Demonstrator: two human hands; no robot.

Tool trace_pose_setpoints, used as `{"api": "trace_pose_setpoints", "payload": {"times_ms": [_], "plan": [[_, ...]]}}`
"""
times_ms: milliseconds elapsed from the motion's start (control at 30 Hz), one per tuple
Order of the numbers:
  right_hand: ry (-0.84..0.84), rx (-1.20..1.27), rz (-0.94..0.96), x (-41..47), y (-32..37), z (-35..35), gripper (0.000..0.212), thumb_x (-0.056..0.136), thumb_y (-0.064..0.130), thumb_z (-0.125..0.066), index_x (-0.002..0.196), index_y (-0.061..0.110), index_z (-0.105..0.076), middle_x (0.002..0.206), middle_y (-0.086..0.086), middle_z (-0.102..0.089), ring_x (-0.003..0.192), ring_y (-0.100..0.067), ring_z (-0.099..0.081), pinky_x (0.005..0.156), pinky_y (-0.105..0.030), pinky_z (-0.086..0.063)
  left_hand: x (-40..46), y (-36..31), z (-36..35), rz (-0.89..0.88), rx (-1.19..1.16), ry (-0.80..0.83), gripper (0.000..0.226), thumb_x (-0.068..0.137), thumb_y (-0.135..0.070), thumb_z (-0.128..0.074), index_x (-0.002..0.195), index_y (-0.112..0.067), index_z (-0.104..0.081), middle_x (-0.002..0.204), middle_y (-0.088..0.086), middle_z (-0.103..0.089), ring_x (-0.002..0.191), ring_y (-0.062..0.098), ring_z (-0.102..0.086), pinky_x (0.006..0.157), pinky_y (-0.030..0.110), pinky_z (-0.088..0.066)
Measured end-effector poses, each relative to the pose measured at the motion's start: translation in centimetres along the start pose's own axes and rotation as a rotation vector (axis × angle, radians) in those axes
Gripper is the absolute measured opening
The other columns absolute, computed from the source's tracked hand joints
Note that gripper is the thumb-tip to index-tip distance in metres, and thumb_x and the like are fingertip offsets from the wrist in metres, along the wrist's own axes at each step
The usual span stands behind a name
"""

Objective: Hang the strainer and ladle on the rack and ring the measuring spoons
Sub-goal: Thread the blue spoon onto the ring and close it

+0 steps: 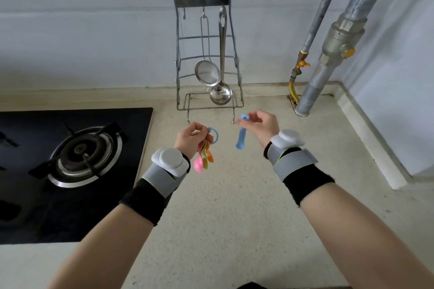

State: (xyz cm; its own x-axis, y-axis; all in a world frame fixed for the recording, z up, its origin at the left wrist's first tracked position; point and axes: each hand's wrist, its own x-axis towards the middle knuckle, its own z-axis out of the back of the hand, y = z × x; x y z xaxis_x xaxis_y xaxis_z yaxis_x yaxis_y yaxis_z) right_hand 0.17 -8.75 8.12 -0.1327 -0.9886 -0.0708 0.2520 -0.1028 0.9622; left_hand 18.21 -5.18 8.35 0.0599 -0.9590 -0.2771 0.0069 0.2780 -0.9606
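A wire rack (pixel 231 37) hangs on the wall above the counter. From its hooks hang a mesh strainer (pixel 207 74) and, to its right, a steel ladle (pixel 220 95). My left hand (pixel 189 139) pinches a blue ring (pixel 215 135) with pink, green and orange measuring spoons (pixel 203 158) dangling from it. My right hand (pixel 259 125) holds a blue measuring spoon (pixel 241 136) by its handle end, bowl down, a short way right of the ring and apart from it.
A black gas hob (pixel 77 155) with a burner lies at the left. Grey pipes with yellow valves (pixel 328 54) rise in the back right corner. A raised ledge (pixel 366 138) borders the speckled counter (pixel 234 218) on the right.
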Motion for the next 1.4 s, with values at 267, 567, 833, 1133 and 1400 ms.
{"api": "trace_pose_setpoints", "payload": {"times_ms": [267, 567, 833, 1133, 1400], "plan": [[0.329, 0.466, -0.115, -1.1, 2.4, -1.0, 0.01, 0.085, 0.004, -0.058, 0.077, 0.01, -0.056, 0.056, 0.0, -0.072, 0.054, -0.016, -0.068, 0.065, -0.028, -0.058, -1.2, -0.4, 1.4, -0.002, -0.021, -0.039, 0.02, 0.09, -0.013, -0.046, 0.071, -0.016, -0.054, 0.07, 0.003, -0.062, 0.055, 0.01, -0.058, 0.059, 0.023, -0.048], [0.593, -0.15, -0.003, -3.1, 2.4, -1.7, 0.023, 0.094, 0.022, -0.046, 0.078, 0.02, -0.063, 0.066, -0.001, -0.063, 0.043, -0.01, -0.051, 0.043, -0.015, -0.046, -2.1, -0.7, 1.6, -0.133, 0.099, 0.012, 0.014, 0.087, -0.009, -0.05, 0.074, -0.014, -0.054, 0.073, 0.004, -0.062, 0.063, 0.012, -0.058, 0.054, 0.011, -0.05], [0.517, -0.366, 0.119, -3.1, 2.8, -2.2, 0.02, 0.09, 0.023, -0.052, 0.106, 0.013, -0.058, 0.065, 0.001, -0.063, 0.044, -0.018, -0.051, 0.051, -0.027, -0.041, -2.1, -0.7, 1.1, -0.127, 0.14, 0.015, 0.017, 0.087, -0.008, -0.051, 0.071, -0.014, -0.054, 0.07, 0.004, -0.064, 0.061, 0.013, -0.064, 0.053, 0.015, -0.052], [0.597, -0.446, 0.112, -2.9, 3.5, -2.0, 0.022, 0.089, 0.025, -0.053, 0.088, 0.01, -0.069, 0.062, 0.001, -0.064, 0.047, -0.014, -0.057, 0.05, -0.019, -0.047, -2.0, -0.5, 0.9, -0.176, 0.309, 0.01, 0.023, 0.084, -0.008, -0.054, 0.065, -0.02, -0.054, 0.07, 0.001, -0.063, 0.065, 0.019, -0.064, 0.064, 0.026, -0.053], [0.618, -0.444, 0.122, -3.0, 3.9, -2.3, 0.025, 0.087, 0.021, -0.055, 0.094, 0.001, -0.069, 0.072, -0.01, -0.068, 0.06, -0.019, -0.062, 0.048, -0.02, -0.049, -2.1, -0.9, 0.3, -0.169, 0.279, -0.015, 0.024, 0.085, -0.006, -0.053, 0.064, -0.018, -0.053, 0.067, -0.001, -0.06, 0.061, 0.016, -0.059, 0.067, 0.032, -0.054]]}}
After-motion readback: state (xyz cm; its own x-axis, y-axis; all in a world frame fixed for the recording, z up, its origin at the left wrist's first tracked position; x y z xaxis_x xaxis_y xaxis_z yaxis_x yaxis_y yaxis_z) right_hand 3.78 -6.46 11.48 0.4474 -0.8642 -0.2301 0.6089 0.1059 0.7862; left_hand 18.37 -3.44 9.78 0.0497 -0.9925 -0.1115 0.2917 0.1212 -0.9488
